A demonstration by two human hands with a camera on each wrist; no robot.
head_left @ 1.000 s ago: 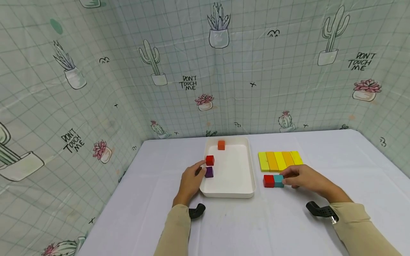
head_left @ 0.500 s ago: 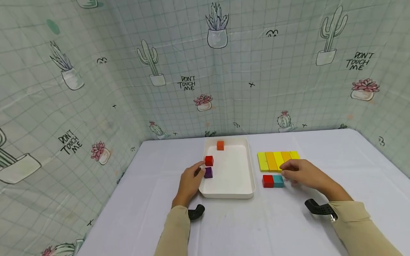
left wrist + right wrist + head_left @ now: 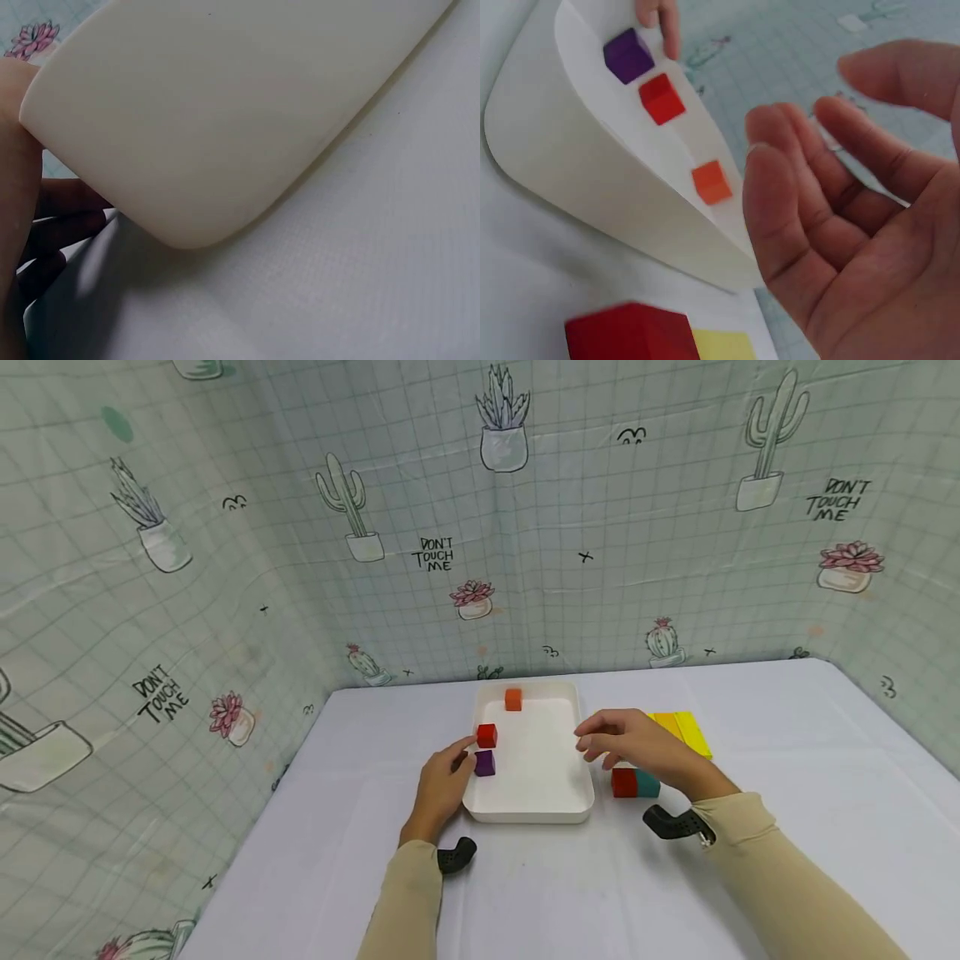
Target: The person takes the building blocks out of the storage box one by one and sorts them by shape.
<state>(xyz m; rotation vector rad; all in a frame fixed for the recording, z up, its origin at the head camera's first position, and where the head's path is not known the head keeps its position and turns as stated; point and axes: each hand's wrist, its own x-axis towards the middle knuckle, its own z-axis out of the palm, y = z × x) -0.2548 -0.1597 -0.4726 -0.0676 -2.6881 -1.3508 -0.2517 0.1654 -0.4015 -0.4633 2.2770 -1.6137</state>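
A white tray [image 3: 538, 793] lies on the table, with an orange cube [image 3: 513, 699], a red cube [image 3: 487, 736] and a purple cube [image 3: 484, 763] inside. At its left edge my left hand [image 3: 441, 787] grips the wall, thumb and forefinger over the rim, other fingers curled outside in the left wrist view. My right hand [image 3: 647, 745] hovers by the tray's right rim, fingers loosely bent and holding nothing, as the right wrist view [image 3: 855, 225] confirms. Under it, side by side, lie a second red cube [image 3: 624, 783] and a teal cube [image 3: 647, 784], partly covered.
Yellow and orange-yellow blocks [image 3: 686, 731] stand in a row right of the tray, partly hidden by my right hand. A white cloth [image 3: 540, 893] covers the table. Behind hangs a grid-patterned curtain [image 3: 555, 610] with cactus drawings.
My right hand has left the teal cube, lifted and moved left toward the tray. The left hand stays at the tray's rim. The cubes have kept their places.
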